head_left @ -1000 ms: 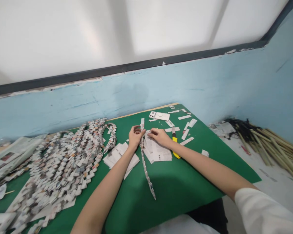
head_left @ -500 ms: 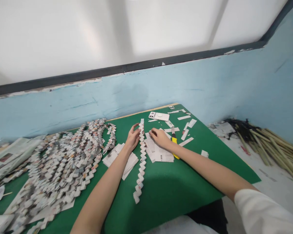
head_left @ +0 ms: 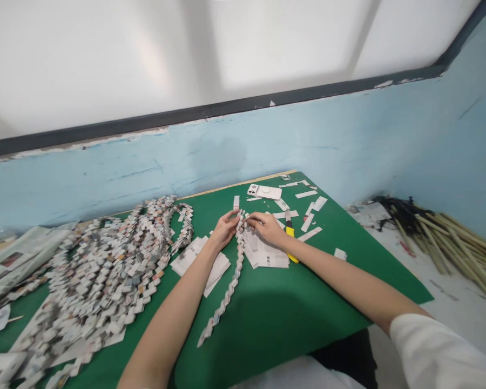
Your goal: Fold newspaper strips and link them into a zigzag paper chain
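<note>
A zigzag chain of folded newspaper [head_left: 235, 278] hangs down toward me from its upper end, its tail resting on the green tabletop. The fingers of my left hand [head_left: 225, 229] pinch that upper end from the left. At the right side of the same end, my right hand [head_left: 267, 228] has its thumb and fingertips closed on a small folded paper piece [head_left: 247, 217], which they partly hide. Cut newspaper sheets [head_left: 270, 254] lie under and beside my right hand, and another paper stack [head_left: 216, 273] lies beneath my left forearm. A paper strip [head_left: 236, 201] lies just beyond my left fingers.
A large heap of folded-paper chains [head_left: 109, 265] covers the left of the table [head_left: 308, 302]. A white phone [head_left: 267, 192], a yellow-handled cutter [head_left: 291, 246] and loose paper strips [head_left: 305, 194] lie on the right. Bamboo sticks [head_left: 457, 248] rest on the floor beyond the table's edge.
The chain has turned on its side and its tail has swung to the left. My right hand has moved left to meet the chain's upper end at my left fingers.
</note>
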`<state>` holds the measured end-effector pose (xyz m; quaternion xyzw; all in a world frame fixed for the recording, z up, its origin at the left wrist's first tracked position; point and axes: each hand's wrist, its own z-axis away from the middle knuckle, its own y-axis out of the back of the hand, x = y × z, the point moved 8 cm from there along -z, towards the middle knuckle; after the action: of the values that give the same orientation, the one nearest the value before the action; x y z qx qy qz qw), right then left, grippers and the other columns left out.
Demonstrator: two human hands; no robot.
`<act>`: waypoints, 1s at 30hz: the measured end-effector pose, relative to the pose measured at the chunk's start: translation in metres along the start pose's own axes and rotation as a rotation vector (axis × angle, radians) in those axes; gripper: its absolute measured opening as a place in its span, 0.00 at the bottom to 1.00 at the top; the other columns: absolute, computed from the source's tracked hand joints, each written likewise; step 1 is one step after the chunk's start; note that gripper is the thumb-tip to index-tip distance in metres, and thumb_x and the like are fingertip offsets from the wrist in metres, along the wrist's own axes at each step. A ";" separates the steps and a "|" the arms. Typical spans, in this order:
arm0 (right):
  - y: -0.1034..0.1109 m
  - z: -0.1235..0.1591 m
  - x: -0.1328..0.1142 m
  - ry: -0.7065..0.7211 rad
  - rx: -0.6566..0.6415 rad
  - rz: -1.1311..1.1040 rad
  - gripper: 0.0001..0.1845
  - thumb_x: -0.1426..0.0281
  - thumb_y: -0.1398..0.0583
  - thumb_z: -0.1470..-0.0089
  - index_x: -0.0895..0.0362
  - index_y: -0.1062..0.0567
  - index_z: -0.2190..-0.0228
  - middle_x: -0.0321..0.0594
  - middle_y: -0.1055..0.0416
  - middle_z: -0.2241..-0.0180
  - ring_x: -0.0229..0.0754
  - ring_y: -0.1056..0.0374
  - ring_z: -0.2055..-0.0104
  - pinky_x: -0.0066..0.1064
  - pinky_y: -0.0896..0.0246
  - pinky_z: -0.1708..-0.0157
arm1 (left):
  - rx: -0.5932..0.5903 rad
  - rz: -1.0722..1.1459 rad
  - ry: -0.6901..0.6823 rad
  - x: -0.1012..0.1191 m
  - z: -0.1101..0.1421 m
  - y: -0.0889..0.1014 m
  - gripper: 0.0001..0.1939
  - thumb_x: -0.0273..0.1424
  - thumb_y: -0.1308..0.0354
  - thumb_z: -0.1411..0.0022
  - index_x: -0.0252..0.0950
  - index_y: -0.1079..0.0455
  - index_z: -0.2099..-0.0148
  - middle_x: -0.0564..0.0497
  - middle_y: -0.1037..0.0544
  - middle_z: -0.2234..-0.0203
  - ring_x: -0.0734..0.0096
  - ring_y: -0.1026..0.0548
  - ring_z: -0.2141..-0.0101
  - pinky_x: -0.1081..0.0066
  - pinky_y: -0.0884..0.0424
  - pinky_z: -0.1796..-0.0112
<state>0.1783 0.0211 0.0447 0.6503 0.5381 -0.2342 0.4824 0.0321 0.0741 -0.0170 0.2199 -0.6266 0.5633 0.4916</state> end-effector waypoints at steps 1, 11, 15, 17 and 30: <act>0.000 0.000 0.000 0.001 -0.004 0.009 0.12 0.63 0.44 0.35 0.54 0.22 0.64 0.37 0.24 0.71 0.42 0.30 0.69 0.33 0.37 0.63 | -0.003 -0.008 0.001 0.000 0.000 0.000 0.30 0.32 0.21 0.58 0.32 0.26 0.53 0.48 0.18 0.69 0.70 0.21 0.72 0.71 0.26 0.67; 0.001 0.000 0.000 0.016 0.003 0.043 0.11 0.65 0.44 0.35 0.54 0.23 0.64 0.38 0.25 0.72 0.43 0.30 0.68 0.33 0.38 0.63 | -0.061 -0.019 0.011 -0.002 0.003 -0.006 0.29 0.34 0.21 0.56 0.32 0.26 0.53 0.46 0.17 0.68 0.67 0.20 0.70 0.69 0.26 0.65; 0.001 0.001 -0.002 0.027 0.006 0.048 0.13 0.63 0.44 0.34 0.55 0.23 0.65 0.38 0.25 0.72 0.43 0.30 0.69 0.32 0.38 0.65 | -0.068 -0.019 0.009 -0.001 0.003 -0.007 0.29 0.34 0.21 0.56 0.32 0.26 0.53 0.46 0.17 0.68 0.68 0.20 0.70 0.69 0.26 0.65; 0.001 0.001 -0.003 0.038 0.008 0.047 0.13 0.63 0.44 0.34 0.55 0.23 0.65 0.38 0.25 0.73 0.42 0.30 0.69 0.31 0.38 0.65 | -0.069 -0.020 0.007 0.000 0.003 -0.007 0.29 0.34 0.21 0.57 0.32 0.26 0.53 0.46 0.17 0.67 0.67 0.20 0.70 0.69 0.26 0.64; 0.002 -0.002 0.029 -0.151 0.104 -0.263 0.15 0.57 0.34 0.44 0.57 0.22 0.64 0.39 0.23 0.72 0.43 0.27 0.73 0.33 0.31 0.70 | -0.169 -0.054 0.042 -0.002 0.009 -0.017 0.29 0.36 0.21 0.55 0.32 0.27 0.53 0.49 0.19 0.72 0.71 0.22 0.73 0.73 0.28 0.69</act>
<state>0.1891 0.0366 0.0220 0.5789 0.5679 -0.3712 0.4522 0.0439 0.0611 -0.0097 0.1824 -0.6552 0.4994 0.5366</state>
